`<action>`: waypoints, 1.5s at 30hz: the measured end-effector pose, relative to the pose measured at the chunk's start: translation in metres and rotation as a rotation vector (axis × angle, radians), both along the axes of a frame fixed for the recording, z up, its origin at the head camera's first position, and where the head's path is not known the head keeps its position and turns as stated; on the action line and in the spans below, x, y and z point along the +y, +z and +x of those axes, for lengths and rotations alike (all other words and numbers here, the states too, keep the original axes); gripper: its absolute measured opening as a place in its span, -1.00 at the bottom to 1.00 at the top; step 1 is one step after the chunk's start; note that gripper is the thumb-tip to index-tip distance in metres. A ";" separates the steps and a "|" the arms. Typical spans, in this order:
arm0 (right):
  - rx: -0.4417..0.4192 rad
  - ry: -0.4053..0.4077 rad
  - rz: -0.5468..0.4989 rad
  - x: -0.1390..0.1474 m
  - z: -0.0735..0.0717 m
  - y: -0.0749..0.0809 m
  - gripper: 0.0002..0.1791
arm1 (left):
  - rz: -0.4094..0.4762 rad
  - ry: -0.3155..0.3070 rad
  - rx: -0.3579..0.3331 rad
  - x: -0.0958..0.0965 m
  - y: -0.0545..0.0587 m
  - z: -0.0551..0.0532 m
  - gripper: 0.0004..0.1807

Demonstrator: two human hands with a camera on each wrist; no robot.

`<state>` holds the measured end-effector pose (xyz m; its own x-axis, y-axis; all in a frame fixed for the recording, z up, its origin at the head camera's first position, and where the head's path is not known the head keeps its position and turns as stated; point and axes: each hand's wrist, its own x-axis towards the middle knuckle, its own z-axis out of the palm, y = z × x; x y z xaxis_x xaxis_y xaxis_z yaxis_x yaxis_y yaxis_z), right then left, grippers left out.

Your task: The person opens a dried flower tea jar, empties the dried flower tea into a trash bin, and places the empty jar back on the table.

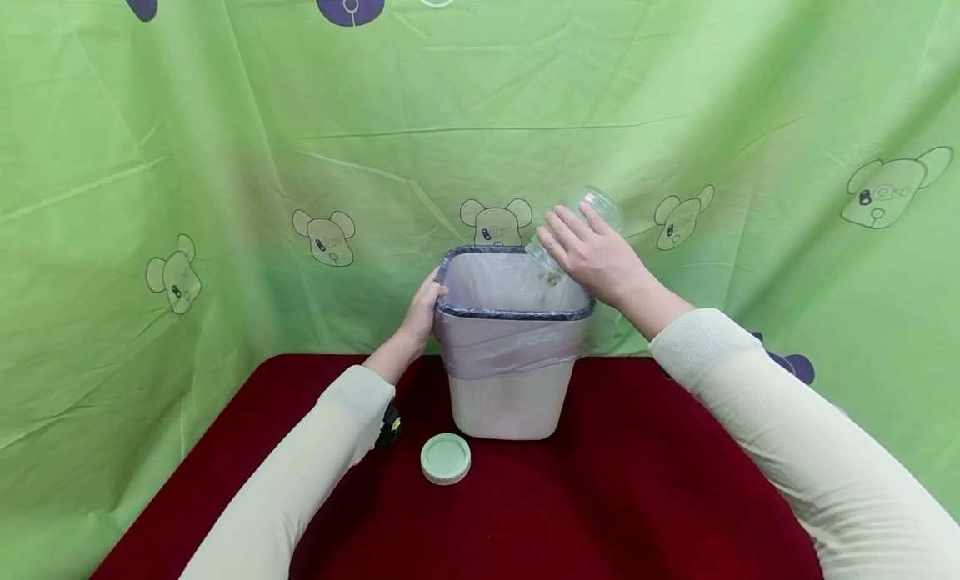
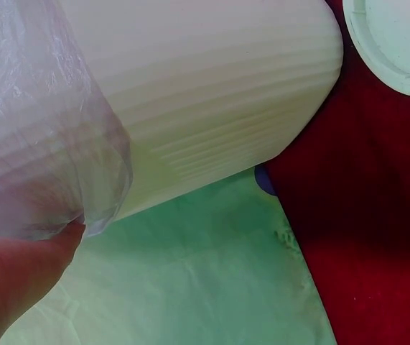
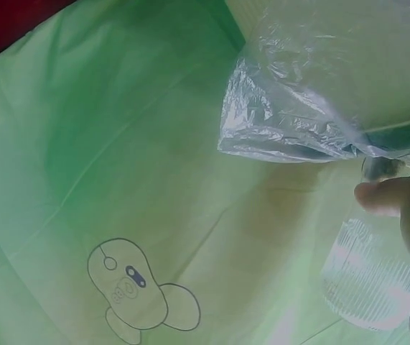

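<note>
A pale trash can [image 1: 510, 409] with a dark rim stands on the red-covered table, lined with a thin see-through plastic bag [image 1: 498, 347] folded over its outside. My left hand [image 1: 422, 313] grips the can at the left of its rim, thumb near the top edge. My right hand [image 1: 596, 259] holds a clear ribbed jar [image 1: 603, 207] tilted mouth-down over the can's right side. Some small dark bits [image 1: 552, 277] show at the jar's mouth. In the right wrist view, the jar [image 3: 370, 280] has its base pointing away from the can.
A round pale green lid [image 1: 446, 457] lies on the red cloth [image 1: 600, 497] in front of the can. Close behind the table hangs a green curtain [image 1: 420, 88] printed with cartoon animals. Something small and black [image 1: 389, 426] shows by the left sleeve.
</note>
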<state>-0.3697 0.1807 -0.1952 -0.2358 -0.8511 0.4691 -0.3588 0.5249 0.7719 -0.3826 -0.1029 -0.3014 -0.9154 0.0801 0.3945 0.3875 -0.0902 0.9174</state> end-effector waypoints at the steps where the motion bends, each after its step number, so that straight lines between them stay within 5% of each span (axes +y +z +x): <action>1: 0.003 0.001 0.001 0.000 0.000 0.000 -0.50 | -0.002 -0.002 0.000 0.000 0.000 0.000 -0.23; 15: 0.046 0.019 0.041 -0.005 -0.001 0.002 -0.53 | 0.001 -0.003 0.014 0.000 0.001 0.000 -0.22; 28: 0.112 -0.016 0.198 -0.005 0.001 0.007 -0.49 | -0.016 0.010 0.003 0.000 0.002 0.001 -0.22; 38: 0.129 0.075 0.241 -0.007 -0.003 0.007 -0.52 | -0.028 0.027 -0.012 -0.001 0.002 0.002 -0.21; 45: 0.165 0.051 0.312 -0.010 -0.002 0.009 -0.53 | -0.025 0.027 -0.020 0.000 0.002 0.003 -0.22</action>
